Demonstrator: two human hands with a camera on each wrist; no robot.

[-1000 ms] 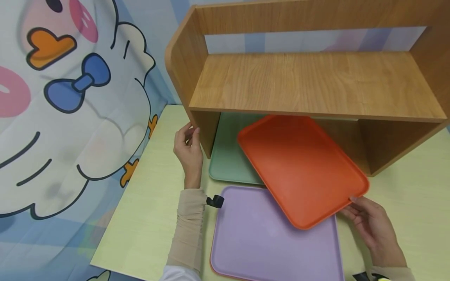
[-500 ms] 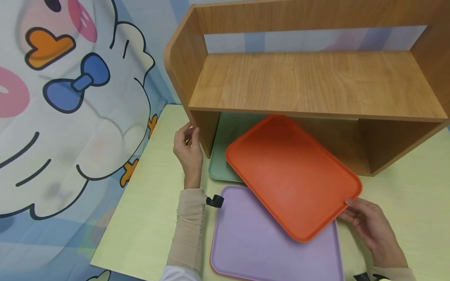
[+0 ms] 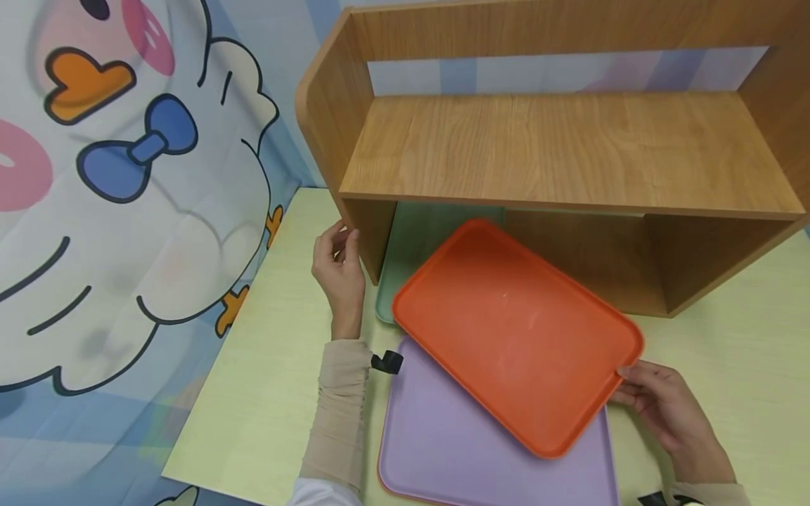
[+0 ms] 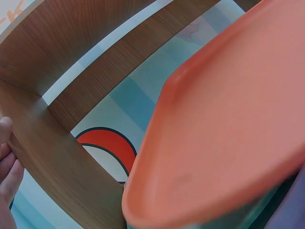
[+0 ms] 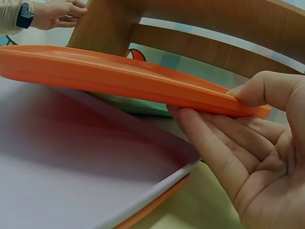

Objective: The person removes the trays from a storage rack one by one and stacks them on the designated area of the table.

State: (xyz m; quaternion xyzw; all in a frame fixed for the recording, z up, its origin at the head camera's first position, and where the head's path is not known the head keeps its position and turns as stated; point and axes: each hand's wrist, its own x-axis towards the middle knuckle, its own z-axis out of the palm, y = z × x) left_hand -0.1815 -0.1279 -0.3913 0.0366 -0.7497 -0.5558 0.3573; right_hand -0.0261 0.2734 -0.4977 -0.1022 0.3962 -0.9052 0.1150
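Note:
An orange tray tilts over the purple tray and partly covers the green tray. My right hand pinches its right corner, thumb on the rim and fingers underneath, as the right wrist view shows. The purple tray lies on the table with an orange edge showing beneath it. Inside the lower left of the wooden shelf sits the green tray, mostly hidden. My left hand holds the front edge of the shelf's left side panel, thumb and curled fingertips against it.
The shelf's upper board spans above the trays, and its right side panel bounds the lower compartment. A pale green table runs under everything. A cartoon-printed cloth hangs along the left and back.
My right hand has drawn the orange tray toward me and slightly left, out from under the upper board, turning it a little. More of the compartment floor shows. My left hand stays put.

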